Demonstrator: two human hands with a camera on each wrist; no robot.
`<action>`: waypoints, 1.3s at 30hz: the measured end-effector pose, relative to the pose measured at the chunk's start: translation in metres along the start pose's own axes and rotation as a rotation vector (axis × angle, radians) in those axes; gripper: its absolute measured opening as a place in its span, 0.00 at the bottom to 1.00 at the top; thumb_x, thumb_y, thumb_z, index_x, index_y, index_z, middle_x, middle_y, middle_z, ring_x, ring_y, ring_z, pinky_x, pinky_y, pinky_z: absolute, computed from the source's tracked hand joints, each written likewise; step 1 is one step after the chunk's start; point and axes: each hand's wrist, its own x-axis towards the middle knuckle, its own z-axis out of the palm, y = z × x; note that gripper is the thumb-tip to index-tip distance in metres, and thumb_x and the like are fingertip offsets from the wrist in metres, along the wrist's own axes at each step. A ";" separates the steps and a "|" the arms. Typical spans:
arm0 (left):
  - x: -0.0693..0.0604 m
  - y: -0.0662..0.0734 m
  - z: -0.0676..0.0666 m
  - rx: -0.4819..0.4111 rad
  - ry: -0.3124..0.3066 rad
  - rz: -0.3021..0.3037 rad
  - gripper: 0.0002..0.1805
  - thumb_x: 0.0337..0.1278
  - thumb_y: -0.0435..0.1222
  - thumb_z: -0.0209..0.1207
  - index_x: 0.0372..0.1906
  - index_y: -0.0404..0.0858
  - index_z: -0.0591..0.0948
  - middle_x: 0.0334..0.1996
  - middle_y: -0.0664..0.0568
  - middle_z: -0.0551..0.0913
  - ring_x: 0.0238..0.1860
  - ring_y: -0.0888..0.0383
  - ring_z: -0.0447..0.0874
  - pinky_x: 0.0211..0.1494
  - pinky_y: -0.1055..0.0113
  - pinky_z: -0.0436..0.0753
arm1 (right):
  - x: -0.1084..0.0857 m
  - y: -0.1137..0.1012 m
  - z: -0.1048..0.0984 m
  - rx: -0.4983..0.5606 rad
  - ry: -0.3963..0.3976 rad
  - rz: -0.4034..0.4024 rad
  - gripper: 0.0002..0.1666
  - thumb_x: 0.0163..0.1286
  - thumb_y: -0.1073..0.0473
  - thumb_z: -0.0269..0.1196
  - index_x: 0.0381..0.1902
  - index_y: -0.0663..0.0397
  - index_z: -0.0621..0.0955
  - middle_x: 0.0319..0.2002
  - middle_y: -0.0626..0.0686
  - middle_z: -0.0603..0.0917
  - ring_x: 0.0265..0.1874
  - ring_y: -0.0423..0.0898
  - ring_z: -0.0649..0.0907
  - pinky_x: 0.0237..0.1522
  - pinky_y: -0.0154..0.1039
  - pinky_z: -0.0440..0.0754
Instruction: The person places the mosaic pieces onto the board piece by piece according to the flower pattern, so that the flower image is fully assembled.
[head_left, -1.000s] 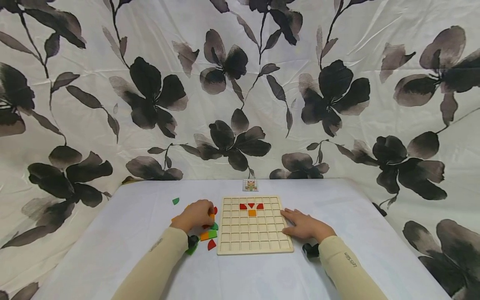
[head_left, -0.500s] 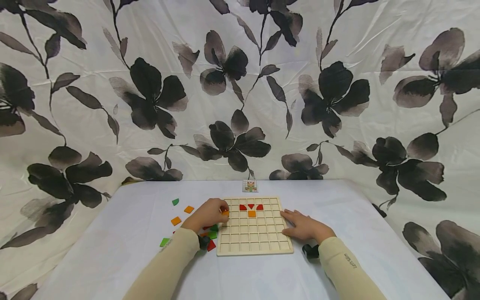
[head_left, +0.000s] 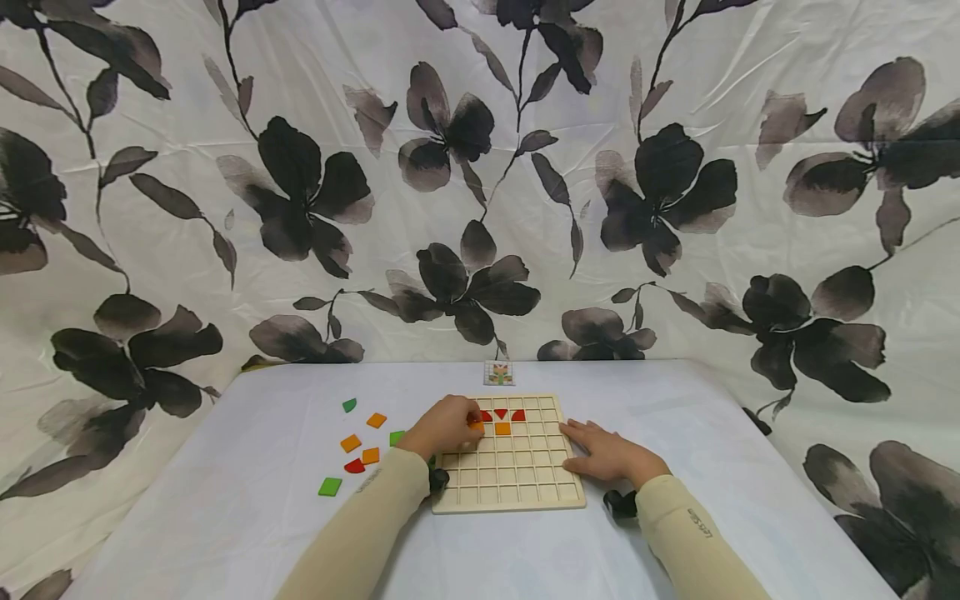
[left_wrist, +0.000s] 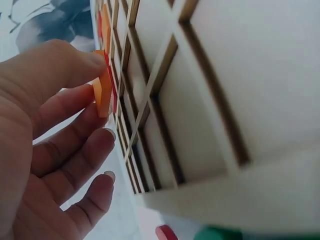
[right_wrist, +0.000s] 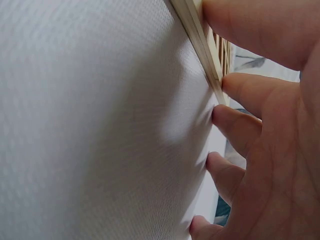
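The left hand (head_left: 444, 423) pinches an orange piece (left_wrist: 103, 92) between thumb and index finger, over the upper left cells of the wooden grid board (head_left: 510, 492). Its other fingers are spread in the left wrist view. Near the held piece, red pieces (head_left: 518, 415) lie in one row of cells, with an orange square (head_left: 502, 428) in the row below. Against the board's right edge rests the right hand (head_left: 611, 454), fingers extended; in the right wrist view its thumb and index finger touch the board's side (right_wrist: 197, 40).
Left of the board lie loose pieces: a green square (head_left: 330, 487), a red piece (head_left: 355, 467), several orange squares (head_left: 350, 443) and a green quarter piece (head_left: 349, 405). Behind the board lies a small patterned card (head_left: 498, 372). Floral cloth (head_left: 450, 200) hangs behind the table.
The left hand has moved right from the loose pieces onto the board, carrying the orange piece, and its arm has uncovered pieces at the left. The right hand stays at the board's edge.
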 end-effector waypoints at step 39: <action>0.001 0.012 -0.002 0.061 -0.003 -0.002 0.09 0.60 0.33 0.60 0.44 0.38 0.87 0.47 0.50 0.86 0.53 0.51 0.81 0.58 0.57 0.78 | 0.003 0.003 0.001 -0.016 0.003 -0.007 0.43 0.66 0.41 0.60 0.74 0.46 0.61 0.75 0.54 0.58 0.75 0.61 0.54 0.69 0.68 0.50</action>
